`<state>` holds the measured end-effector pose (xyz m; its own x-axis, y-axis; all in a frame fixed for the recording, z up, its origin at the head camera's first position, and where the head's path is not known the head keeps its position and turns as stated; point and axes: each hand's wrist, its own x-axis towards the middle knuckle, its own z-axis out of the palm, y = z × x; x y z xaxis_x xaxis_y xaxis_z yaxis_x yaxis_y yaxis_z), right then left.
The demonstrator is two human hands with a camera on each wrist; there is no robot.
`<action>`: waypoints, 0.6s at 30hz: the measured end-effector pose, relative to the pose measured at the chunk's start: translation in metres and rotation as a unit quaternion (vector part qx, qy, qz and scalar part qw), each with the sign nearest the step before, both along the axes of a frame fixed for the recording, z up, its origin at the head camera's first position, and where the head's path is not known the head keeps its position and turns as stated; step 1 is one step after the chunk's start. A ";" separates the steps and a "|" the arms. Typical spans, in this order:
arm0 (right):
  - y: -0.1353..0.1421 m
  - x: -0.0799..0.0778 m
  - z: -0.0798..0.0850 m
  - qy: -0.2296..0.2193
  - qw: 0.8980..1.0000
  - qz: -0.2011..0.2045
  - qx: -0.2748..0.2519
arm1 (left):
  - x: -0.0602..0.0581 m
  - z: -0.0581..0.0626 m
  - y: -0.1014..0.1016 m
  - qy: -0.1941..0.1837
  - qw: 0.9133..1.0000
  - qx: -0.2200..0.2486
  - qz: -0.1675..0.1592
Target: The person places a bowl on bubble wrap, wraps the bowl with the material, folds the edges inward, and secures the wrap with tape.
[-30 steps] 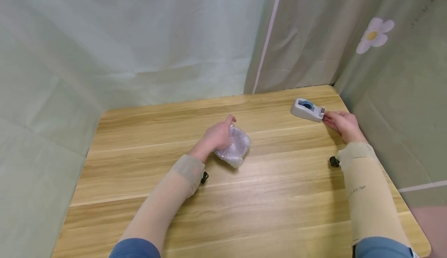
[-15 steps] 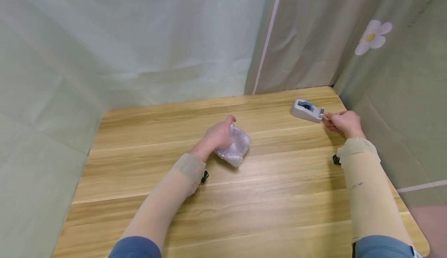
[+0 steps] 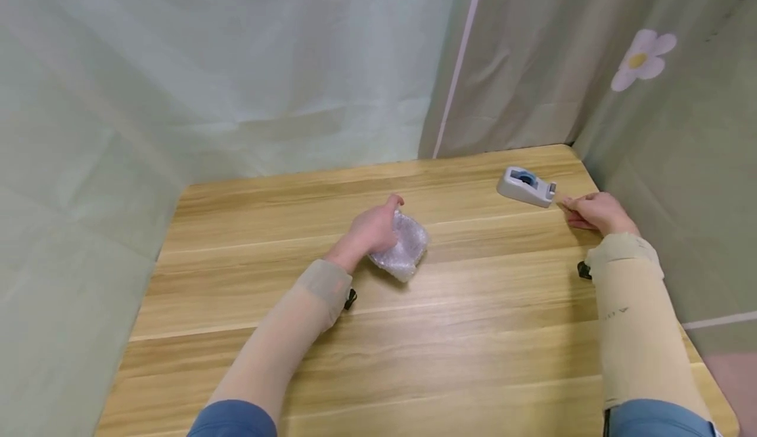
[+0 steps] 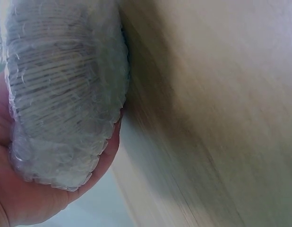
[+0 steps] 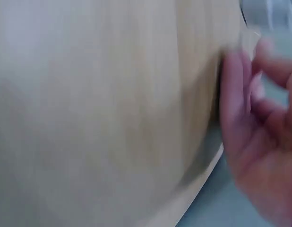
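My left hand [image 3: 374, 228] grips a bundle of bubble wrap [image 3: 409, 250] over the middle of the table. In the left wrist view the palm and fingers curve round the wrapped bundle [image 4: 61, 99], and fine stripes show through the plastic. A grey tape dispenser [image 3: 523, 187] with a blue-cored roll stands at the back right. Just right of its cutter, my right hand [image 3: 597, 212] pinches the end of clear tape [image 3: 560, 198] between thumb and fingers. The right wrist view shows these fingers [image 5: 233, 90] blurred, low beside the tabletop.
The wood-grain table [image 3: 461, 345] reaches to a pale green curtain [image 3: 307, 82] at the back. Another curtain side with a flower print [image 3: 641, 61] hangs close beyond the right edge, near my right arm.
My right hand has drawn a little to the right, away from the dispenser's cutter, so the gap between them is wider. The left hand keeps its hold on the bundle.
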<state>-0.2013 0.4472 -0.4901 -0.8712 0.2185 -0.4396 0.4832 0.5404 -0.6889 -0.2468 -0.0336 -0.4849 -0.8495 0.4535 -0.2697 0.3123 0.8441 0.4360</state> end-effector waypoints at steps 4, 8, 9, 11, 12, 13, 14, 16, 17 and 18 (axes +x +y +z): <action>0.020 0.014 -0.003 -0.001 0.978 0.006 -0.207 | 0.001 0.001 0.000 -0.001 1.000 -0.004 0.005; 0.026 0.024 -0.001 0.001 0.963 0.043 -0.266 | 0.001 0.001 0.000 0.002 1.000 0.001 0.010; 0.025 0.024 0.000 0.004 0.963 0.061 -0.261 | 0.001 0.000 0.000 0.003 1.000 0.002 0.011; 0.020 0.023 0.003 0.008 0.962 0.098 -0.257 | 0.000 0.000 -0.001 0.004 1.000 0.003 0.013; 0.014 0.022 0.005 0.011 0.963 0.116 -0.241 | 0.000 0.000 -0.001 0.004 1.000 0.004 0.014; 0.005 0.021 0.009 0.016 0.965 0.134 -0.225 | 0.000 0.000 -0.001 0.003 1.000 0.005 0.014; -0.005 0.019 0.013 0.022 0.966 0.157 -0.203 | 0.000 0.000 -0.002 0.000 1.000 0.007 0.014; -0.032 0.015 0.022 0.031 0.966 0.201 -0.160 | 0.000 0.001 -0.003 -0.012 1.000 0.013 0.012; -0.047 0.013 0.027 0.037 0.963 0.228 -0.142 | 0.000 0.001 -0.004 -0.019 1.000 0.016 0.011; -0.068 0.012 0.034 0.040 0.963 0.244 -0.109 | 0.000 0.002 -0.005 -0.026 0.999 0.021 0.011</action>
<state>-0.1898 0.3795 -0.4557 -0.8794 -0.3154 -0.3567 0.1497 0.5281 -0.8359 -0.2472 -0.0385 -0.4830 -0.8446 0.4469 -0.2947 0.2701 0.8311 0.4862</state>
